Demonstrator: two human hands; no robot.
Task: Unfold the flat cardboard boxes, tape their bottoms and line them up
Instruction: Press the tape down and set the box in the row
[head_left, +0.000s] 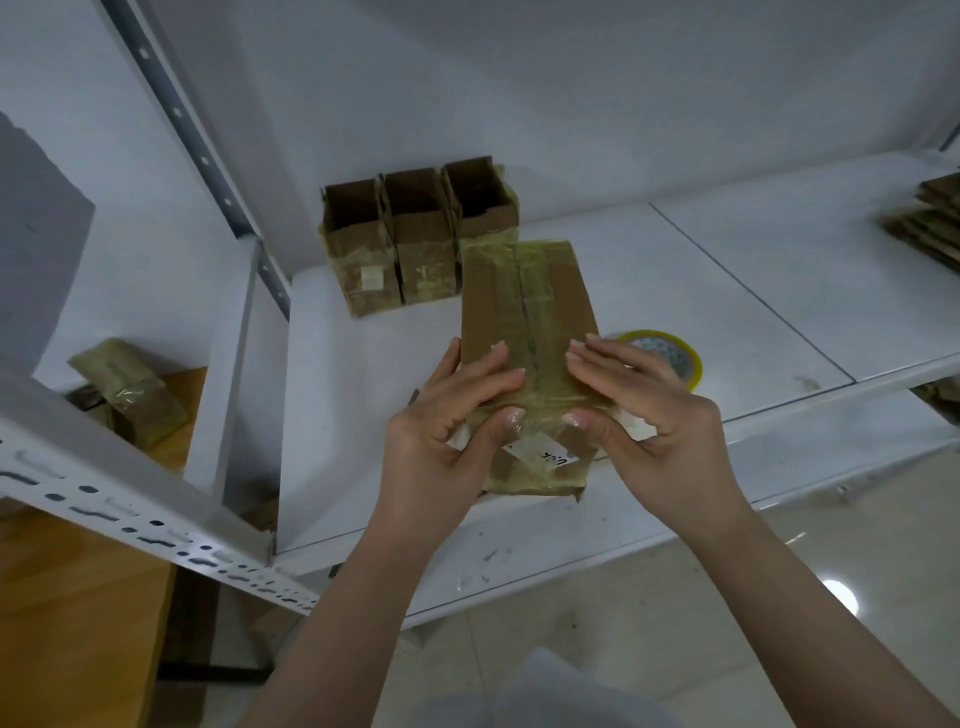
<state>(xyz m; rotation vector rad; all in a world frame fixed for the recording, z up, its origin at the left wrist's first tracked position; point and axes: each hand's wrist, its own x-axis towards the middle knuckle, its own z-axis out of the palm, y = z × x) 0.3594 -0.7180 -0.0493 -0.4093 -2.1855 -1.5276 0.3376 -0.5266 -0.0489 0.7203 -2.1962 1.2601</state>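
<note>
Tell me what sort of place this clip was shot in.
Probably a stockroom or packing area. White slotted-metal shelving serves as the work surface, three opened cardboard boxes stand in a row at the back, flat boxes are stacked at right, and a tape roll lies beside the hands.

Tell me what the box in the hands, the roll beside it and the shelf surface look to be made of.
Box in the hands: brown cardboard, matte, with glossy yellowish clear tape over its seam and edges. Roll: likely plastic packing tape, shiny yellowish translucent rim around a printed core. Shelf surface: probably white-painted metal, smooth with a faint sheen, scuffed; slotted steel-looking uprights support that guess.
</note>
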